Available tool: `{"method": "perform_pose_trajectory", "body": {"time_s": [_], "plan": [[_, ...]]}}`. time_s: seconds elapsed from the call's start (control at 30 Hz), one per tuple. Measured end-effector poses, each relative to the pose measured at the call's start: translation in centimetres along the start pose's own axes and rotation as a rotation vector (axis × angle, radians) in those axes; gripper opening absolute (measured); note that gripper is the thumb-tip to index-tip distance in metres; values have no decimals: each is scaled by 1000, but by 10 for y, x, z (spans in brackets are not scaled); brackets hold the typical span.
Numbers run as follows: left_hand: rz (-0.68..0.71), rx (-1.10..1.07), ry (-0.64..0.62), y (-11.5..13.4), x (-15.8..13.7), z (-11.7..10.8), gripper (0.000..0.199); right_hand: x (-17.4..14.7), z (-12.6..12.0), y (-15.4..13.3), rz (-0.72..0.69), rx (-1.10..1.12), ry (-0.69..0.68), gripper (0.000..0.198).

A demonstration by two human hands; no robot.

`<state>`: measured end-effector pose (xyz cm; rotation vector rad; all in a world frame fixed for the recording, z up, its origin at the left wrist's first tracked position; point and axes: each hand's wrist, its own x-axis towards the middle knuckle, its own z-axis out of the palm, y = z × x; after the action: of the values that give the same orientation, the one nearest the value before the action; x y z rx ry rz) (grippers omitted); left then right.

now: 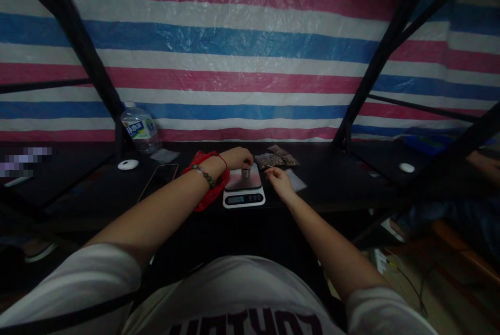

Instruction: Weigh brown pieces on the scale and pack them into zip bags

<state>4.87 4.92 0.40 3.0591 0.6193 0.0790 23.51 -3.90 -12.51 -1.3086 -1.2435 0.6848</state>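
A white digital kitchen scale [244, 199] lies at the table's front edge, and a small metal cup [246, 173] stands upright on its plate. My left hand [239, 157] reaches over the plate, its fingers bent together just above the cup's rim; whatever is between them is too small to make out. To the right of the scale is my right hand [279, 181], fingers curled with the tips close together, and I cannot make out anything in them. Under my left wrist sits a red plastic bag [211, 197]. Small filled clear bags [276, 159] lie behind my right hand, with flat clear bags [297, 181] beside it.
A phone [158, 181], a white oval object [128, 164] and a large plastic bottle [141, 129] are on the left. Another clear bag [165, 156] lies by the bottle. Black metal struts [367, 64] slope on both sides. Another person's arm [484, 165] shows at far right.
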Motion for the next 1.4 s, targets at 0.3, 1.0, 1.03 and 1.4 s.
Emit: {"method": "perform_pose_trajectory", "body": {"time_s": [0.3,1.0,1.03,1.4], "plan": [[-50,-121,-52,3,-7,-7,20,0,-1,2,-24,-27,4,22],[-266,-165,94,-17,-65,-21,32,1,0,4,-14,-22,0,22],[-284,-126,83,-20,-74,-19,32,1,0,3,-19,-20,-2,22],[-366,-26,-55,-24,-105,-5,28,0,1,-1,11,-18,16,22]]}}
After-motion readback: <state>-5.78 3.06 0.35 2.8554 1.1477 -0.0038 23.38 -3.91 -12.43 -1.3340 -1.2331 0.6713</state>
